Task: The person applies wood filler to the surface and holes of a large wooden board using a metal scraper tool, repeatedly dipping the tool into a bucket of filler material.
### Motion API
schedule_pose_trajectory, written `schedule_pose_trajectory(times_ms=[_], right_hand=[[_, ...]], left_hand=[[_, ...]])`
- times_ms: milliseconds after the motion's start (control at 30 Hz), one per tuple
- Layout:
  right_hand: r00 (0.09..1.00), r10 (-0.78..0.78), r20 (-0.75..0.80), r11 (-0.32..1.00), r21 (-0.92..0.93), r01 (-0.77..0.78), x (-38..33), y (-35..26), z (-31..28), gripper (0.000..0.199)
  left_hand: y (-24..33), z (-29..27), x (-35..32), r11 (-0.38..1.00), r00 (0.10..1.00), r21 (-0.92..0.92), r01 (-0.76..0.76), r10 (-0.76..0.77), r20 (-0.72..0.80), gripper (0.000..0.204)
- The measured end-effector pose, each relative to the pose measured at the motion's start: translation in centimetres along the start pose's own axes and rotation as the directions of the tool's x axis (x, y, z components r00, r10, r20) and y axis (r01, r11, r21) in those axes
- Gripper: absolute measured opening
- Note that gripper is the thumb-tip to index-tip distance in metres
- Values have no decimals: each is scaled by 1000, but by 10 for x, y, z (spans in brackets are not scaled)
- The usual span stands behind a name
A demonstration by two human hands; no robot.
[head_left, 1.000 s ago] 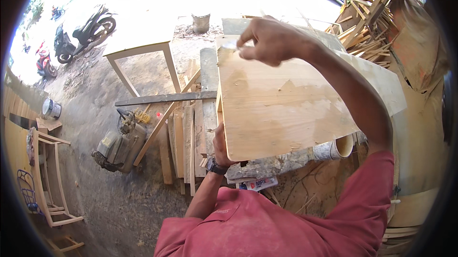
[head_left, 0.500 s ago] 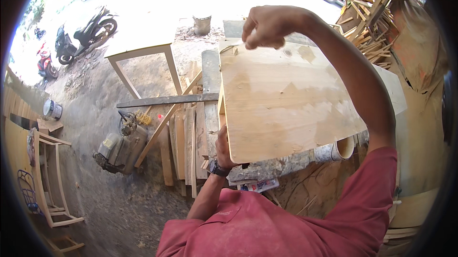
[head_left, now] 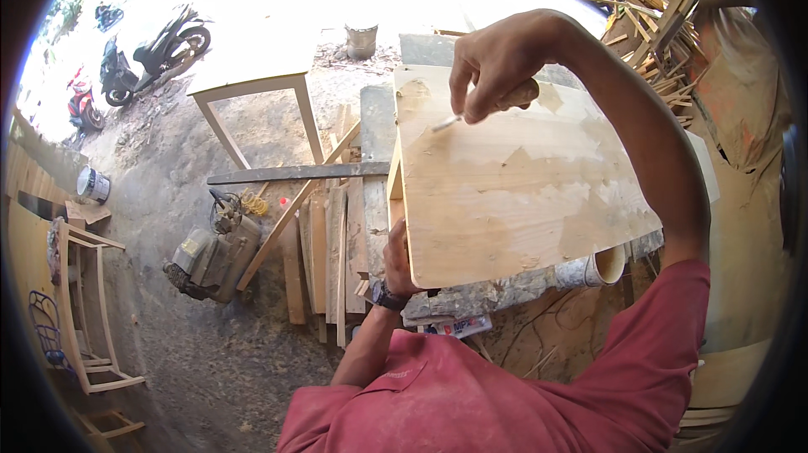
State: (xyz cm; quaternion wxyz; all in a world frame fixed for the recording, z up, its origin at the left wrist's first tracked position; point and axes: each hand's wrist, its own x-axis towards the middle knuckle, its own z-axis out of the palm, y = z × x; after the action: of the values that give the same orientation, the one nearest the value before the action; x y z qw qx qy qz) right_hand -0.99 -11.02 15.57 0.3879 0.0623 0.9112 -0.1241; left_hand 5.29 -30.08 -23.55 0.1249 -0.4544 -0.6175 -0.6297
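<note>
A large pale wooden panel [head_left: 497,171] with rounded corners and darker damp-looking patches lies in front of me on a rough workbench. My left hand [head_left: 398,264] is closed on its near left edge, with some fingers hidden beneath. Above the far left part of the panel, my right hand [head_left: 505,70] pinches a small thin tool [head_left: 447,124] with a pale tip, which points down at the surface. Its exact kind is too small to make out. Under the panel's left edge a wooden side piece [head_left: 395,174] shows.
Left of the panel are planks [head_left: 316,255], a long dark bar [head_left: 295,174], a motor-like machine [head_left: 220,255] and a pale table [head_left: 252,87]. A white tub [head_left: 602,266] lies at the bench's near side. Scrap wood [head_left: 648,41] is heaped at far right.
My right hand has moved nearer and slightly right over the panel, and the tool's pale tip shows more plainly. My left hand keeps its hold on the edge.
</note>
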Motion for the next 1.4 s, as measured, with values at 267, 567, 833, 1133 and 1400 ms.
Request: schedule_pose_trajectory(times_ms=[267, 567, 833, 1133, 1400], right_hand=[[910, -157, -384, 987, -89, 132, 25, 3, -24, 30], [945, -74, -320, 986, -167, 20, 54, -19, -29, 21], [993, 30, -114, 991, -128, -44, 51, -43, -28, 17], [831, -180, -527, 984, -103, 148, 19, 33, -24, 37], [756, -215, -619, 974, -188, 123, 44, 43, 67, 32]], left_hand=[[-3, 0, -2, 1000, 1000, -21, 9, -8, 29, 108], [8, -6, 8, 997, 999, -73, 34, -32, 27, 109], [7, -6, 8, 994, 999, -102, 36, -33, 39, 107], [11, -4, 14, 971, 998, -232, 62, -62, 9, 101], [4, 0, 5, 944, 992, -305, 125, -120, 34, 101]])
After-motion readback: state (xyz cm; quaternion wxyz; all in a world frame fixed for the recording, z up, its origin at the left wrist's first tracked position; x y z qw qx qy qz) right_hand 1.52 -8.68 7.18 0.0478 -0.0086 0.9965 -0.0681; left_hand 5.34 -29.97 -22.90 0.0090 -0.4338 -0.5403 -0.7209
